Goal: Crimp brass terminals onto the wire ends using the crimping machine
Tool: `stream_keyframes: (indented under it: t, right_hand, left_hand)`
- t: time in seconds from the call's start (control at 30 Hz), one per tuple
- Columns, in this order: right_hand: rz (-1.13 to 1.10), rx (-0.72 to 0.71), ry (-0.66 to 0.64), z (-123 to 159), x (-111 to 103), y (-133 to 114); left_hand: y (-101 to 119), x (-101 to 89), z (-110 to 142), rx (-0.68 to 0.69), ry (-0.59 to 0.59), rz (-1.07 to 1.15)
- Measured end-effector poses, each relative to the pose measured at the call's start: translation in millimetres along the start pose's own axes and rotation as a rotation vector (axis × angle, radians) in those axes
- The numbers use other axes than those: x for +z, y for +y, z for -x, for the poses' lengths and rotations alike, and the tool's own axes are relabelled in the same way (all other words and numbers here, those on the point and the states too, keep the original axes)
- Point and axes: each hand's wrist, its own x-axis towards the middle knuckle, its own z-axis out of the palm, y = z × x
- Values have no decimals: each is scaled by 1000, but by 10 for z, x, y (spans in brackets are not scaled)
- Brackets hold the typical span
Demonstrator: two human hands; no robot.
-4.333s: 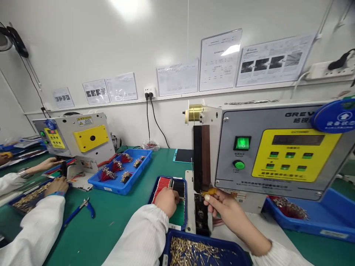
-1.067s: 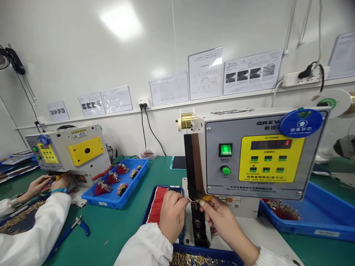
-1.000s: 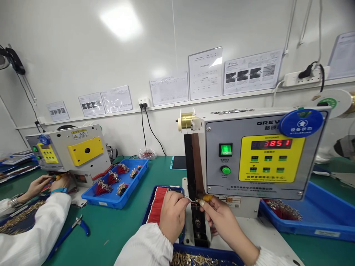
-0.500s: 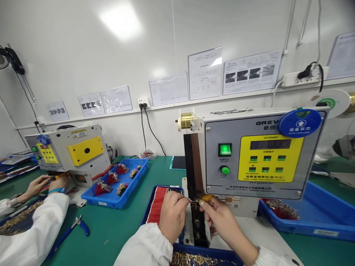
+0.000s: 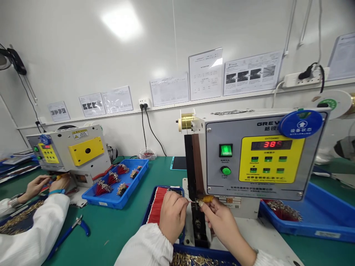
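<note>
My left hand [image 5: 173,212] pinches a thin red wire [image 5: 190,201] between thumb and forefinger, its end pointing right into the machine's narrow black crimping head [image 5: 197,221]. From the other side, my right hand [image 5: 220,218] is closed in a pinch at the same spot, with a yellow finger cot [image 5: 208,200] on the forefinger. What sits in that pinch is too small to make out. The fingertips of both hands nearly meet at the head. Under my left hand lies a blue tray of red wires [image 5: 157,203].
Small gold-coloured metal parts [image 5: 191,258] fill a tray below my hands. The grey machine [image 5: 222,129] stands ahead; at right, a blue bin [image 5: 327,221] holds bundled wires. Leftward are blue-handled pliers [image 5: 83,226], another blue tray [image 5: 119,201] and a co-worker's hands [image 5: 59,183] at a second machine.
The machine's display, dark before, now shows lit red digits. My right hand has shifted very slightly; the left hand stays in place with the wire.
</note>
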Motion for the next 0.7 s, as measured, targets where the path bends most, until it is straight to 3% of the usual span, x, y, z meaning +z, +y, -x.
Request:
stream_keyframes:
  t: [0.7]
  right_hand:
    - [-53,36,-4,21,0,-19]
  left_hand:
    - [-9,7,13,-14,-21,-3]
